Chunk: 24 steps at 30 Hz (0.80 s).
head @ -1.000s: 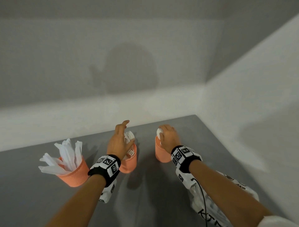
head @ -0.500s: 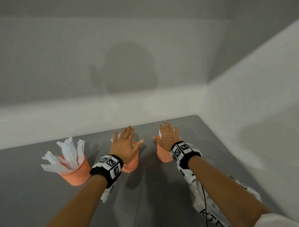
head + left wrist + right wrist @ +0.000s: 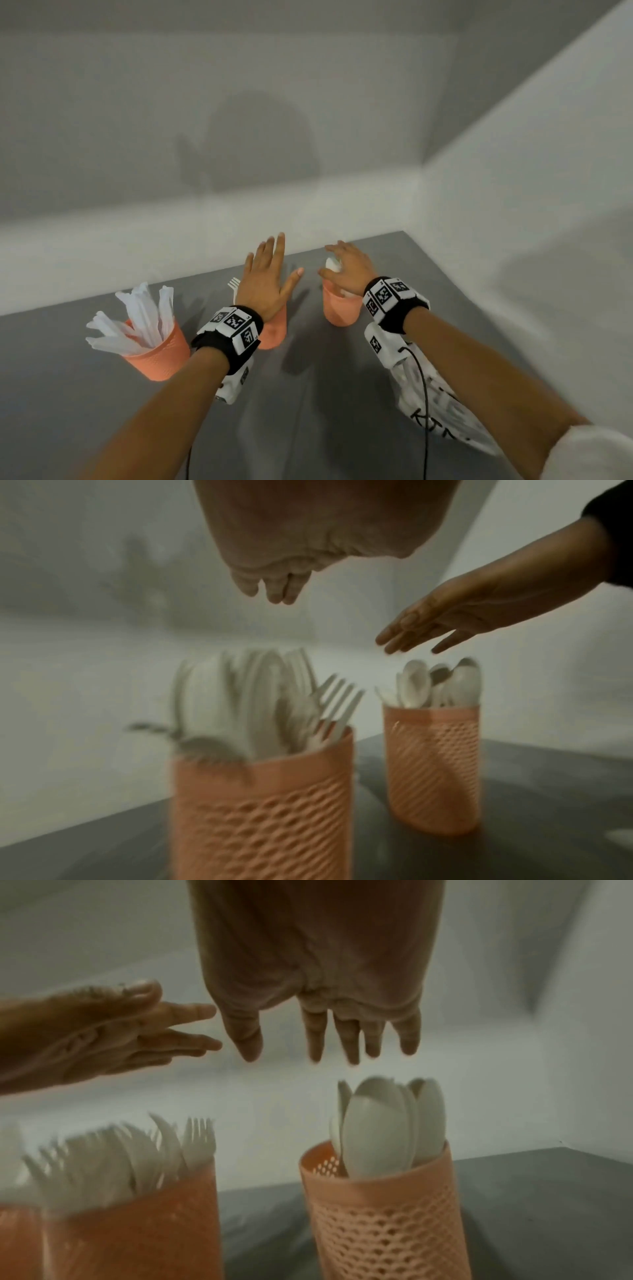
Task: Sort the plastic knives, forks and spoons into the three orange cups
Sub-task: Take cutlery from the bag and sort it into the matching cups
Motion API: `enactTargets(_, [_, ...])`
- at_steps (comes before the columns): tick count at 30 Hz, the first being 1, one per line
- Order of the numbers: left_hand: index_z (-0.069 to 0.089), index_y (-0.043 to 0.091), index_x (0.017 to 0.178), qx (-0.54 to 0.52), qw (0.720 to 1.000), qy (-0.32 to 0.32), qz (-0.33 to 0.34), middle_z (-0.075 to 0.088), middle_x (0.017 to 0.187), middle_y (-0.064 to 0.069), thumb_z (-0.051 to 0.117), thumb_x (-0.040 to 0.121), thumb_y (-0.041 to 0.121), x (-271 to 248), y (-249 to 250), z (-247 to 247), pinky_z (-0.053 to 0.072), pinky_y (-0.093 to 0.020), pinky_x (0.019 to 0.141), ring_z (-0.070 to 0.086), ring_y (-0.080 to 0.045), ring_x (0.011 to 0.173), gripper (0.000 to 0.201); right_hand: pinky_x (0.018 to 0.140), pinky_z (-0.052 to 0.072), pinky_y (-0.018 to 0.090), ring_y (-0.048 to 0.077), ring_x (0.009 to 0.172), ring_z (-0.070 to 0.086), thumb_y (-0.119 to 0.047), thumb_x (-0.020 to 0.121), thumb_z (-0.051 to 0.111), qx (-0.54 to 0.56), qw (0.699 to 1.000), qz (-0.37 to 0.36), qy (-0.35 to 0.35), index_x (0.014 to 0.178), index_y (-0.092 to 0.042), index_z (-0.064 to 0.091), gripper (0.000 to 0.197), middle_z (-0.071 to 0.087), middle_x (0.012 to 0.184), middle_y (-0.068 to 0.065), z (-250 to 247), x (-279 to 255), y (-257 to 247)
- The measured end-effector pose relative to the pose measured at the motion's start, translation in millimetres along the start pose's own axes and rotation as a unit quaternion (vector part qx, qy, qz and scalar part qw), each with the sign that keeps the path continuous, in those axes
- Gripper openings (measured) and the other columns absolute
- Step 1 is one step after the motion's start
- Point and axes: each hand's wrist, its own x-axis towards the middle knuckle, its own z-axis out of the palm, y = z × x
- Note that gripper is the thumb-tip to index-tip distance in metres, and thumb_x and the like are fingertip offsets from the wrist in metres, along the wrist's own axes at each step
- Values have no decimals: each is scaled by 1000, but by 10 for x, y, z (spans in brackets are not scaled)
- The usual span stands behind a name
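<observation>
Three orange perforated cups stand in a row on the grey table (image 3: 308, 428). The left cup (image 3: 161, 356) holds white knives (image 3: 144, 318). The middle cup (image 3: 272, 329) holds forks (image 3: 329, 704), partly hidden under my left hand (image 3: 265, 281), which hovers above it with fingers straight and empty. The right cup (image 3: 340, 310) holds spoons (image 3: 383, 1129). My right hand (image 3: 346, 269) floats just over the spoons, fingers spread (image 3: 346, 1039), holding nothing.
White walls meet in a corner behind the table's far right end. A white printed bag (image 3: 435, 404) lies on the table under my right forearm, with a black cable (image 3: 424, 394) running over it.
Both hands have let go of the cutlery and lifted off the middle and right cups, fingers straightening. The view has tilted slightly upward.
</observation>
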Motion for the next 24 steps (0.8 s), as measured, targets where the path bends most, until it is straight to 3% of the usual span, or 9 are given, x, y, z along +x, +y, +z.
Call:
enactTargets(3, [4,19,150,-115,992,48,36,19,156,-11,28,92,56,-65,333,-6,17,-35,116,18,-24,144,73,93,43,28,21,103,61,-24,89,59,105,994,15,17,105,-7,66,25,67,107,10,-272,-218,31])
enactTargets(7, [39,11,135,-252,967,42,23,55,118,-12,49,93,13,-137,792,181,44,-31,92,56,-28,109,44,59,47,20,2,46,56,-18,88,57,88,995,49,20,60,-14,53,28,64,70,10,-604,-643,276])
enactTargets(10, [54,0,112,-346,938,-4,-14,50,98,-9,46,88,-4,-245,1141,413,47,-11,66,50,-12,70,26,37,42,16,4,31,51,-12,88,51,104,985,130,-54,60,-10,53,29,59,47,1,-716,-1048,596])
enactTargets(12, [58,-1,104,-368,928,-51,-13,51,90,-6,45,87,-8,-336,1326,599,41,-7,57,44,-7,63,22,40,45,17,4,34,55,-13,91,48,82,969,184,-139,67,-8,58,26,60,46,-3,-716,-1325,829])
enactTargets(14, [64,0,99,-338,936,-99,5,59,85,-5,51,86,-4,-410,1466,812,42,-14,66,50,-11,67,19,49,48,17,5,42,58,-17,91,51,20,959,211,-188,81,-3,66,23,63,55,-2,-660,-1544,1047])
enactTargets(17, [72,6,90,-298,938,-178,4,65,104,-17,62,82,10,-542,1647,1098,44,-5,70,59,-13,71,14,72,43,25,19,79,60,-22,89,55,-105,949,208,-210,103,-2,65,26,63,84,7,-527,-1792,1238])
enactTargets(18, [73,13,88,-292,934,-205,-21,58,112,-18,64,79,16,-584,1689,1187,49,-11,79,62,-17,77,13,78,40,26,21,93,57,-23,89,55,-128,949,203,-207,108,-8,63,25,60,98,10,-470,-1850,1288])
enactTargets(20, [71,20,98,-255,935,-237,-63,45,123,-13,61,79,20,-628,1726,1339,45,-31,100,58,-28,104,22,88,39,27,23,109,53,-25,88,57,-121,955,190,-191,120,-15,57,33,58,118,9,-356,-1923,1407])
enactTargets(24, [61,13,121,-206,949,-227,-77,46,132,-13,58,84,9,-704,1719,1448,32,-20,103,51,-25,119,37,97,39,30,25,120,51,-36,84,62,-114,960,197,-163,128,-13,51,51,56,130,7,-161,-1922,1571])
